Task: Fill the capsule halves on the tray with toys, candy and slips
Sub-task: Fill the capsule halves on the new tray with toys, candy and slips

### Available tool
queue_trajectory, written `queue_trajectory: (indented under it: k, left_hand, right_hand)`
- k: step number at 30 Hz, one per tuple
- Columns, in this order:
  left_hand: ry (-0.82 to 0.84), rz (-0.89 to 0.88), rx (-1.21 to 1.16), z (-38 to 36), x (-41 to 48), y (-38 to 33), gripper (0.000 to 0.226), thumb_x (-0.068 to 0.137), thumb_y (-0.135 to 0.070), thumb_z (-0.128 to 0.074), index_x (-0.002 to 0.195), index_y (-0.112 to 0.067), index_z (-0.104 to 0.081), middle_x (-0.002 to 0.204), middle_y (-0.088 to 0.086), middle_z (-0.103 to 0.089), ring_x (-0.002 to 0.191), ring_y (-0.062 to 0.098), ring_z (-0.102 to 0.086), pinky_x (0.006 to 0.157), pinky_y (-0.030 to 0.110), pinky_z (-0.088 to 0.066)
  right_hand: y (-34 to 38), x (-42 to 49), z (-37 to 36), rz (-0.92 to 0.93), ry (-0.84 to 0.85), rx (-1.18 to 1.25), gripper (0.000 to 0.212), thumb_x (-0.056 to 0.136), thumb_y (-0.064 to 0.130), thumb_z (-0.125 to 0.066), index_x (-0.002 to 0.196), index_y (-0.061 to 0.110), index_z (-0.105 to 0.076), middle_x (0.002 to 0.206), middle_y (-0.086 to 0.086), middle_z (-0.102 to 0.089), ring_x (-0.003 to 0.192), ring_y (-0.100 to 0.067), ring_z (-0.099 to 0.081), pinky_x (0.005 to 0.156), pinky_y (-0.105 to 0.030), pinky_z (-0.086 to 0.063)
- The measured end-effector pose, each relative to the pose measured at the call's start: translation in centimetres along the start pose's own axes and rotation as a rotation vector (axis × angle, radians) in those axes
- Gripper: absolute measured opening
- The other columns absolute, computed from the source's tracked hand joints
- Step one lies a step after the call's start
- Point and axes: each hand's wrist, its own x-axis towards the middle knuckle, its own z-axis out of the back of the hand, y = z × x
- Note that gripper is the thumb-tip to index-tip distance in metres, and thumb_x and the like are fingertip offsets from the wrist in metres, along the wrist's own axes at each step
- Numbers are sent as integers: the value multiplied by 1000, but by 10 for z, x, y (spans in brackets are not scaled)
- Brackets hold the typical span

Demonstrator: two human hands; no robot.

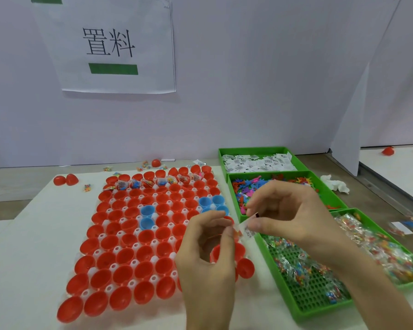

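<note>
A clear tray (100, 236) holds several red capsule halves (126, 254) and a few blue ones (147, 210). In the far row, several halves (162, 181) hold packets and slips. My left hand (208, 253) and my right hand (286, 210) meet over the tray's right edge. Both pinch a small white slip with a candy packet (244, 231) between thumb and fingers. Three green bins lie to the right: white slips (258, 161), coloured plastic toys (253, 186), and wrapped candy packets (296, 265).
A white partition with a printed sign (110, 44) stands behind the table. Loose red halves (66, 180) and stray candy packets (87, 187) lie at the back left. A crumpled tissue (335, 184) sits behind the bins, and more candy packets (408, 227) lie at the far right.
</note>
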Motion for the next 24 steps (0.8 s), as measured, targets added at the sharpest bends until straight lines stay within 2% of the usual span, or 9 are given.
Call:
queue_trajectory:
  k: [7, 9, 12, 16, 19, 21, 24]
  left_hand:
    - [11, 107, -148, 1, 4, -3, 35, 82, 7, -69, 83, -28, -68, 84, 6, -70, 77, 15, -68, 67, 20, -55]
    - [10, 130, -168, 1, 5, -2, 30, 83, 4, -69, 84, -26, -69, 84, 7, -71, 78, 18, -69, 68, 24, -57]
    - [28, 157, -209, 3, 5, -1, 13, 83, -14, -73, 89, -25, -69, 86, 6, -72, 81, 19, -70, 71, 26, -57]
    - [140, 202, -234, 2, 7, -1, 16, 75, -25, -74, 90, -30, -72, 87, 5, -74, 81, 19, -71, 71, 24, -57]
    - [184, 205, -243, 2, 8, -1, 11, 78, -25, -78, 88, -29, -75, 82, 6, -74, 74, 19, -71, 68, 23, -57]
    - [172, 196, -233, 3, 8, 0, 12, 76, -23, -74, 87, -29, -75, 81, 7, -74, 73, 19, -71, 68, 22, -57]
    - [161, 193, -219, 3, 7, 0, 12, 75, -24, -72, 87, -28, -73, 80, 8, -73, 73, 18, -70, 68, 23, -57]
  right_hand:
    - [-10, 2, -9, -25, -49, -192, 20, 78, 17, -84, 90, 30, -73, 89, 3, -74, 77, -14, -69, 71, -25, -56]
    - [-11, 2, -10, -48, -23, -138, 18, 79, 20, -82, 92, 27, -74, 87, 1, -73, 77, -17, -72, 71, -26, -58]
    - [-13, 3, -10, -48, -30, -87, 17, 77, 22, -82, 92, 24, -74, 82, -3, -72, 75, -19, -71, 70, -26, -58]
    - [-15, 3, -7, -29, -20, 8, 18, 78, 11, -82, 91, 22, -74, 79, -3, -70, 74, -16, -69, 67, -23, -55]
    - [-17, 3, -6, -41, -11, 40, 15, 80, 13, -80, 91, 22, -75, 79, -5, -70, 75, -17, -69, 68, -24, -55]
    - [-18, 4, -5, -52, -45, 42, 10, 82, 21, -76, 92, 25, -75, 83, -6, -72, 79, -17, -69, 71, -24, -55]
    - [-25, 8, 3, -65, -209, -50, 10, 91, 24, -66, 91, 28, -75, 90, -2, -75, 83, -15, -70, 74, -25, -56]
